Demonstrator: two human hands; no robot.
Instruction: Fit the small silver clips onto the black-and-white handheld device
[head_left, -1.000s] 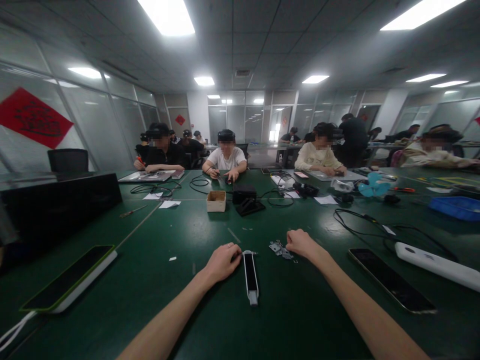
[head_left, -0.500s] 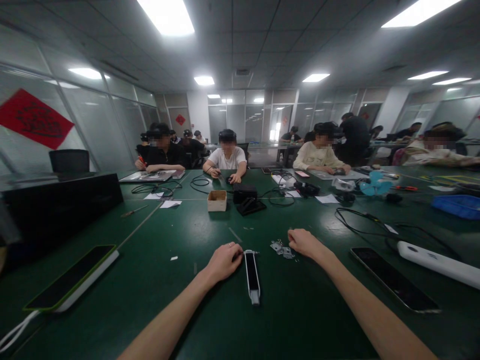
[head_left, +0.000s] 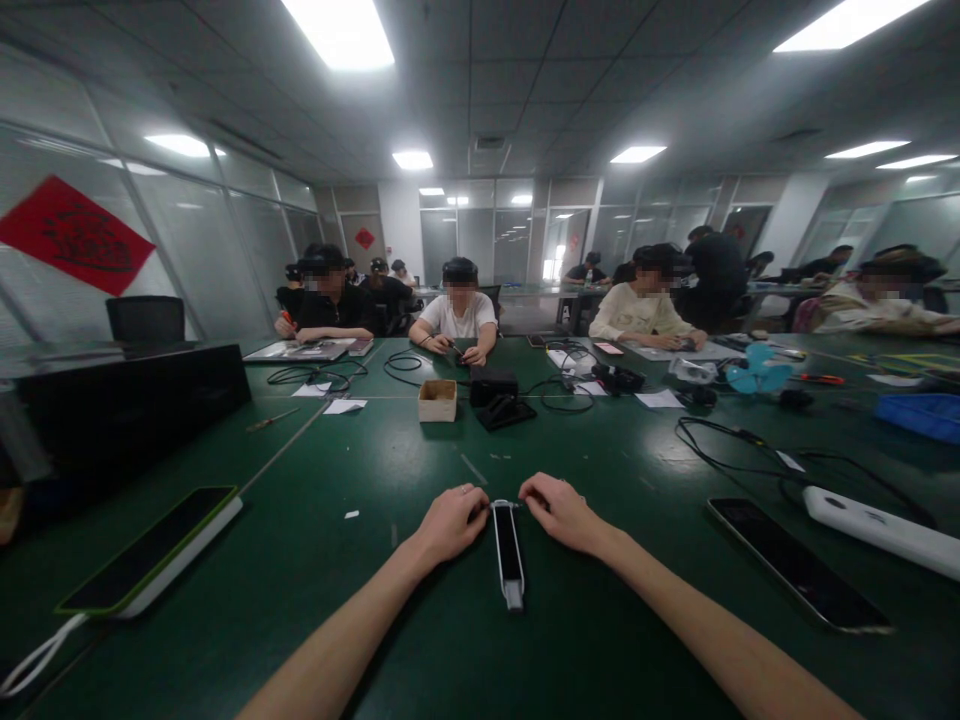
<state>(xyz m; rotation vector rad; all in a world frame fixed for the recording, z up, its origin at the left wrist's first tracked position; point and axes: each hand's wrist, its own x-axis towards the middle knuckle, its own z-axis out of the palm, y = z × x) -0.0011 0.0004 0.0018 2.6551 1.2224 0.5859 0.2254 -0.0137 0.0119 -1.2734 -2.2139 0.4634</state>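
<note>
A slim white-framed device with a dark face (head_left: 508,545) lies lengthwise on the green table, its narrow grey tip pointing toward me. My left hand (head_left: 454,522) rests beside its far left corner, fingers curled and pressed together. Opposite it, my right hand (head_left: 559,510) is at the far right corner, fingertips pinched close to the device's end. Whatever sits in either set of fingers is too small or hidden to make out. The small grey metal pieces are now covered by my right hand.
A phone (head_left: 795,562) and a white power strip (head_left: 877,525) lie to the right. On the left is a green-edged phone on a white block (head_left: 154,550). Ahead stand a small open box (head_left: 437,402) and a black case (head_left: 493,385). Co-workers sit across the table.
My right hand has moved left, from the small metal pieces to the far end of the device. My left hand has stayed beside the device.
</note>
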